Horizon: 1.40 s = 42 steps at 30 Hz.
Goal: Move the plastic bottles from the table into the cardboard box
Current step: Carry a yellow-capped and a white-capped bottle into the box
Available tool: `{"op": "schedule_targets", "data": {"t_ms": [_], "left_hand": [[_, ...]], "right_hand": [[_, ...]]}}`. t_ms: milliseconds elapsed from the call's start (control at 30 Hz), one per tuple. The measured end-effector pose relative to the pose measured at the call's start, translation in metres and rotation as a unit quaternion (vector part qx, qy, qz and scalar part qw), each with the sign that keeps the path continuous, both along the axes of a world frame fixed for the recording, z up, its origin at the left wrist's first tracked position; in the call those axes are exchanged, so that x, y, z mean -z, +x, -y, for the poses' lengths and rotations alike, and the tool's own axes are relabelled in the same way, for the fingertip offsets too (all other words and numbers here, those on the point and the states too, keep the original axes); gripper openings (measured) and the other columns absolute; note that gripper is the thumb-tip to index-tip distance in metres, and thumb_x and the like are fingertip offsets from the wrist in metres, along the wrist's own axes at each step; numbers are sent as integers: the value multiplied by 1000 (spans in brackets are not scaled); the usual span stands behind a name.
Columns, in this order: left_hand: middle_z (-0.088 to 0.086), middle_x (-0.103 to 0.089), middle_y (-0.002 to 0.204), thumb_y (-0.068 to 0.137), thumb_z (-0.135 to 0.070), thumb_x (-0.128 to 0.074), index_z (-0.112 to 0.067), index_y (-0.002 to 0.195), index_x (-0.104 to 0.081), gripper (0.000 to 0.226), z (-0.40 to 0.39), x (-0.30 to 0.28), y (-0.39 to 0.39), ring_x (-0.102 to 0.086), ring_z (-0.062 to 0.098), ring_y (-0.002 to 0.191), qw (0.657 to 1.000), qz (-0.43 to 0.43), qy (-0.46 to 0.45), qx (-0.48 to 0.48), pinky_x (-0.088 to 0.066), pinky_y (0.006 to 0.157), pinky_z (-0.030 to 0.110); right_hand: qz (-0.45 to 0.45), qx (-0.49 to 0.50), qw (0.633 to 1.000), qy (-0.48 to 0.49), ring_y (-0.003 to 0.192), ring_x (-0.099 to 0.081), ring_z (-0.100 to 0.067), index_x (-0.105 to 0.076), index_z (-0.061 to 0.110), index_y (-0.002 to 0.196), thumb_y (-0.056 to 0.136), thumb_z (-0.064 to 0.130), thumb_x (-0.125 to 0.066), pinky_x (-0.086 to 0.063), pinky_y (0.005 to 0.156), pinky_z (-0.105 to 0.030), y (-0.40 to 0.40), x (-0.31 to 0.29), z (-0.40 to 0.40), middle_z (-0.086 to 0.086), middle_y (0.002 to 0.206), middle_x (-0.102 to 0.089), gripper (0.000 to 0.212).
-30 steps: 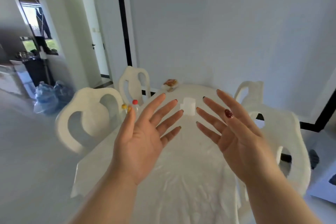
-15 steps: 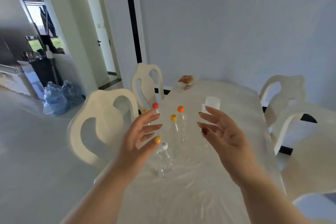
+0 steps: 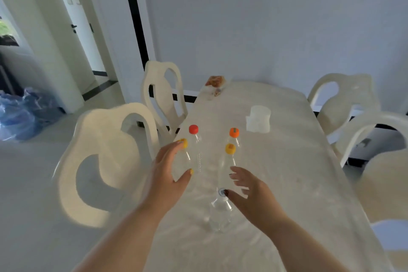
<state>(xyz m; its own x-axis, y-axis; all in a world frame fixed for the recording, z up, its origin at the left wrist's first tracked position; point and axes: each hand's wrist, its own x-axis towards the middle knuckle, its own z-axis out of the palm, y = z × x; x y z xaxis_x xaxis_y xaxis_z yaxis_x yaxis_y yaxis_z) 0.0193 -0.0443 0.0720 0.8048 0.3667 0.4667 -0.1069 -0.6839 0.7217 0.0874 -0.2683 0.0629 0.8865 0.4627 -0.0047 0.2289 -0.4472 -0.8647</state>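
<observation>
Several clear plastic bottles stand upright on the white table (image 3: 287,172). They are a red-capped bottle (image 3: 193,130), an orange-capped bottle (image 3: 234,133), a yellow-capped bottle (image 3: 230,149), another yellow-capped bottle (image 3: 183,143) and a near white-capped bottle (image 3: 220,210). My left hand (image 3: 170,174) is open, its fingers spread beside the left yellow-capped bottle, fingertips at its cap. My right hand (image 3: 249,192) is open, its thumb next to the white cap. No cardboard box is in view.
A white container (image 3: 258,118) stands further back on the table and a packet of food (image 3: 215,81) lies at the far end. White plastic chairs (image 3: 103,157) line both sides. Blue bags (image 3: 19,110) lie on the floor at left.
The view has tilted down and moved closer to the table. Both hands have dropped from raised, spread palms to the bottles, the left to the yellow cap, the right to the white cap.
</observation>
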Motion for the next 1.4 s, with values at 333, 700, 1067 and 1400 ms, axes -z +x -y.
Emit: {"op": "schedule_targets", "data": {"t_ms": [333, 700, 1067, 1400], "left_hand": [[2, -49, 143, 80, -18, -77, -21, 143, -41, 73, -58, 44, 73, -50, 18, 131, 985, -135, -105, 9, -41, 108, 39], [16, -69, 117, 86, -27, -72, -13, 108, -66, 27, -65, 43, 89, -61, 34, 112, 976, -177, -128, -12, -44, 87, 36], [-14, -71, 107, 78, -35, -74, -45, 91, -65, 18, -68, 41, 71, -64, 14, 111, 965, -138, -219, 37, -48, 104, 42], [-13, -77, 107, 82, -17, -79, -22, 106, -75, 25, -55, 1, 35, -67, -2, 111, 952, -136, -223, 159, -49, 105, 33]], "right_hand": [[-31, 140, 983, -110, 108, -65, -9, -63, 28, 123, 71, 40, -81, -50, 94, -31, -9, 61, -34, 12, 115, -69, 56], [-45, 234, 971, -33, 104, -66, -9, -69, 43, 98, 72, 36, -81, -52, 94, -37, -22, 77, -54, 13, 106, -72, 30], [-61, 241, 969, 0, 110, -64, -5, -70, 36, 113, 74, 30, -81, -49, 100, -33, -27, 74, -56, 15, 111, -72, 41], [-4, 250, 968, 23, 100, -67, -5, -71, 42, 100, 75, 36, -80, -56, 89, -40, -46, 30, -37, 18, 103, -74, 27]]}}
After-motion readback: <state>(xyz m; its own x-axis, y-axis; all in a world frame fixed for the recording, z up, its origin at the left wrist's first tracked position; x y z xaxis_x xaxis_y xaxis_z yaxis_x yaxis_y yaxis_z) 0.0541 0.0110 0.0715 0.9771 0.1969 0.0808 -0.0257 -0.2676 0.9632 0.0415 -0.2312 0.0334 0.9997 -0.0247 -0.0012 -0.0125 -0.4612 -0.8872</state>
